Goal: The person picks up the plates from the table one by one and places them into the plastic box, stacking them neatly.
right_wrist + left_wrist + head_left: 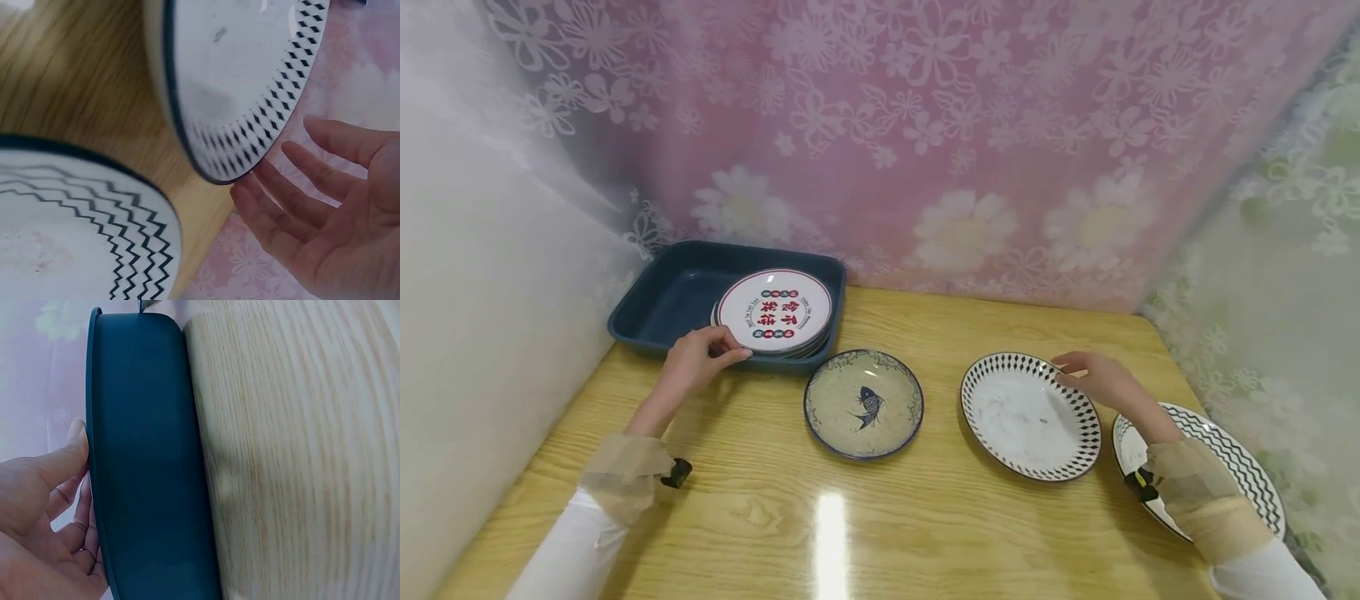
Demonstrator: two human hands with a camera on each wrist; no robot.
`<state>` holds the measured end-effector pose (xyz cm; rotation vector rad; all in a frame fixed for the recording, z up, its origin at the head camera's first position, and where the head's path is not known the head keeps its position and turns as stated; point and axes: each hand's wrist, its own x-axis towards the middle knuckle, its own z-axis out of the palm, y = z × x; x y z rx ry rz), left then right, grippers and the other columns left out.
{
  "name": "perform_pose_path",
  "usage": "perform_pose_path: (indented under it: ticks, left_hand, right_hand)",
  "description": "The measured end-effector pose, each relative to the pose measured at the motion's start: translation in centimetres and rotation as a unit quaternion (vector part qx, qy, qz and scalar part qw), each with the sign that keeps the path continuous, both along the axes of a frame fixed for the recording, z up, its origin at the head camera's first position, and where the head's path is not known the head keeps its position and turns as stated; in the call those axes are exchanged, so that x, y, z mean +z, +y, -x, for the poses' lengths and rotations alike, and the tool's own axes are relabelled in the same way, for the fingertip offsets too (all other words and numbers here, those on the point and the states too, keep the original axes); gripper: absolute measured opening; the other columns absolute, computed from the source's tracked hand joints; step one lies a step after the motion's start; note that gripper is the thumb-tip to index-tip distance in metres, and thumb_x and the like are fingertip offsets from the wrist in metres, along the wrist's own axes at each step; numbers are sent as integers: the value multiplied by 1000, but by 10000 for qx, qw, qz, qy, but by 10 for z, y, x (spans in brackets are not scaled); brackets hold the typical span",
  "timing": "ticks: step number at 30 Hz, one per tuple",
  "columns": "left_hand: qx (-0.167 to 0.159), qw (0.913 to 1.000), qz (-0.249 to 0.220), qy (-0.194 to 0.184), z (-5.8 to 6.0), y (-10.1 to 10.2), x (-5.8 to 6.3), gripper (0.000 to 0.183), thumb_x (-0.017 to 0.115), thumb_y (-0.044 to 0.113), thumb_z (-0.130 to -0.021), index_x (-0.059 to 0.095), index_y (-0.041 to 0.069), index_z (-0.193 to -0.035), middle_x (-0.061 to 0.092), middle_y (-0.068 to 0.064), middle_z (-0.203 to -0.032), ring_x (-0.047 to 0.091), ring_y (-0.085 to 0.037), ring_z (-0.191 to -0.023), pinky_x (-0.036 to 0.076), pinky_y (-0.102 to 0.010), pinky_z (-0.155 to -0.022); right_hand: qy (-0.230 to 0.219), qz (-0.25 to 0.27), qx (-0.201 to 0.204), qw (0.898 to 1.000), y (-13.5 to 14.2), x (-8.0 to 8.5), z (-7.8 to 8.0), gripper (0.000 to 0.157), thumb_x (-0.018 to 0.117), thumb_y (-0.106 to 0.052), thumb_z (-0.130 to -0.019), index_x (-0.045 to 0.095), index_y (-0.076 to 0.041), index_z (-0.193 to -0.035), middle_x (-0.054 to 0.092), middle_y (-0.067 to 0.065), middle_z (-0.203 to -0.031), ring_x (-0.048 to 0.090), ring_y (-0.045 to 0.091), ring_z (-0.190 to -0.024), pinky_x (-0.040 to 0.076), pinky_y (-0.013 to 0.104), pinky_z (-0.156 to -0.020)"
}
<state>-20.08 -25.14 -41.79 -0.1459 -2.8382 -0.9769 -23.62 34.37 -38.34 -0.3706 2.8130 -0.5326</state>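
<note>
Take the table (752,521) as your dial, hub at its middle. The dark blue tray (666,296) sits at ten o'clock; pulling its rim along with a plate could jolt everything inside. The zigzag plate (1232,450) lies at four, beneath your right forearm, so a dipping sleeve might knock it. At three, the diamond-rimmed plate (1032,417) could slip or swing into that neighbour, since only fingertips meet its rim. Near the hub, the fish plate (863,404) risks a clash if the diamond-rimmed one travels toward nine. The white plate stack (775,310), on the tray's three-o'clock side, may slide if nudged unevenly.

Your right hand (1103,382) has its fingers apart, thumb off the plate. Your left hand (694,362) is at the stack's seven-o'clock edge; I cannot tell whether it clamps rim or plate.
</note>
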Motion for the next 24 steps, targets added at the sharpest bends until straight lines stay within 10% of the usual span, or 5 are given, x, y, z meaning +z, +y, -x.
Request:
perform_pose_path:
  ticks: [18,24]
  left_hand:
    - [77,9999,12,151,1,2,0,20,76,26,-92,65,12,-83,71,-9,-89,63,-30,-91,43,-43,-77]
    - [65,9998,51,159,0,1,-2,20,76,25,-93,64,12,-83,70,-9,-89,63,-30,-90,44,-42,-76]
  right_hand:
    - [-1343,386,-478,9890,20,-27,8,47,41,0,-104,27,20,-145,38,50,-135,57,39,-99,49,36,-63]
    - [-1269,282,-720,9889,12,-27,2,49,41,-3,-103,29,20,-144,35,49,-139,52,52,-116,56,48,-78]
